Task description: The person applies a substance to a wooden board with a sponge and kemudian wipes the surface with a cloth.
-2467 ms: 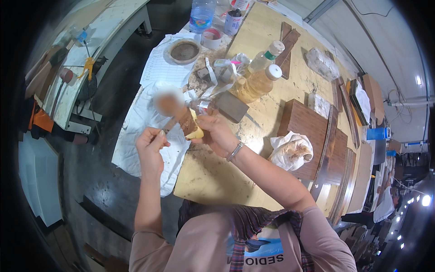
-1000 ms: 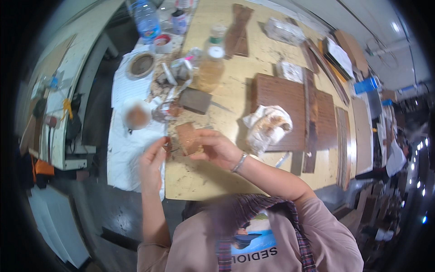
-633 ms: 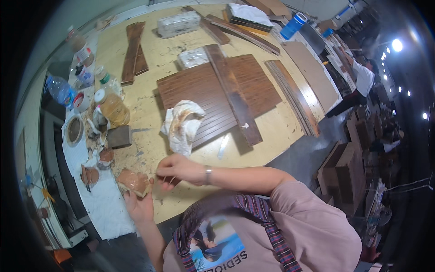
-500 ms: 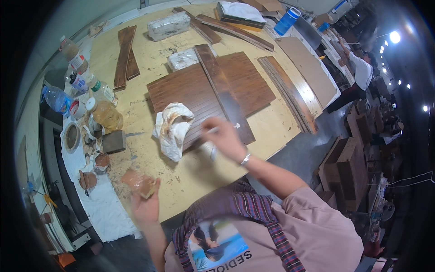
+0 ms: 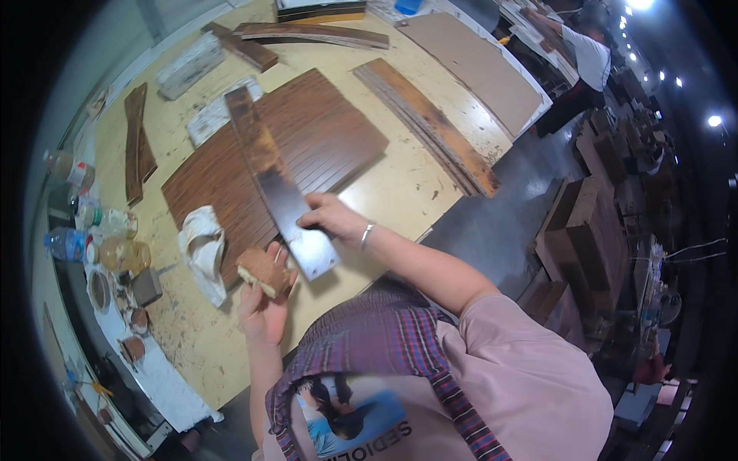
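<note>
Over yellow tabletop (image 5: pixel 192 338), left hand (image 5: pixel 264 313) grasps a brown, pale-edged piece (image 5: pixel 264 269) — right hand (image 5: pixel 336 220), half-curled, touches a plank (image 5: pixel 273 173), grip unclear

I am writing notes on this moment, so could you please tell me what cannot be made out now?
In the head view:
Left hand: fingers partly hidden by the brown-and-yellow pad.
Right hand: its own fingers hide whether it holds anything small.
Brown panel: middle strip covered by the dark plank.
Blue container: cut off by the upper edge.
</note>
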`<move>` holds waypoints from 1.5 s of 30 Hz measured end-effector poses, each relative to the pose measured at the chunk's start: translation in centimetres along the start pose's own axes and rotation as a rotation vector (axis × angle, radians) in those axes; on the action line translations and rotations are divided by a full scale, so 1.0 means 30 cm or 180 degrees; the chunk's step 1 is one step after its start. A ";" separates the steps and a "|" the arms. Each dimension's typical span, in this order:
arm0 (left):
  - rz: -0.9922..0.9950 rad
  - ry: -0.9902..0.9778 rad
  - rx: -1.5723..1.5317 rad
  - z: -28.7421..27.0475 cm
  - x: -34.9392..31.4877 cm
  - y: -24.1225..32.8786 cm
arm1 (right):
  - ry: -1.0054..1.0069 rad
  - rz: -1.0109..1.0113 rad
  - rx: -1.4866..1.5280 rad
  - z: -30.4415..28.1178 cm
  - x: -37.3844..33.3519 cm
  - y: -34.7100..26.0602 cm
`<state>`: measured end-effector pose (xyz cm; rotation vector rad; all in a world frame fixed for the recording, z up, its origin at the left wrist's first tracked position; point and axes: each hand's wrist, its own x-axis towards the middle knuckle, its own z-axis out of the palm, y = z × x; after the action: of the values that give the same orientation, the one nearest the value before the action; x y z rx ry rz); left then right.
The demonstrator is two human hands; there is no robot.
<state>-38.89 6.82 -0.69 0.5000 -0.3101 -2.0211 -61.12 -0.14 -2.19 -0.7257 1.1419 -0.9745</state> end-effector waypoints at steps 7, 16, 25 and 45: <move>-0.0067 0.0116 0.0227 0.097 0.003 -0.084 | -0.0702 0.0808 0.2002 -0.065 0.049 -0.041; 0.0596 0.0383 0.1296 0.113 -0.016 0.000 | -0.1685 0.0610 0.2136 -0.096 0.075 -0.098; 0.1352 0.0627 0.3904 0.245 -0.011 0.063 | -0.0465 -0.0173 0.1435 0.018 -0.056 -0.269; 0.2304 -0.0694 0.5369 0.241 -0.073 0.106 | -0.0173 -0.0311 0.1028 0.042 -0.142 -0.324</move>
<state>-38.90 7.30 7.49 0.9289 -2.0158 -0.6937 -62.85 -0.33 8.35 -0.5462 0.8804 -1.1816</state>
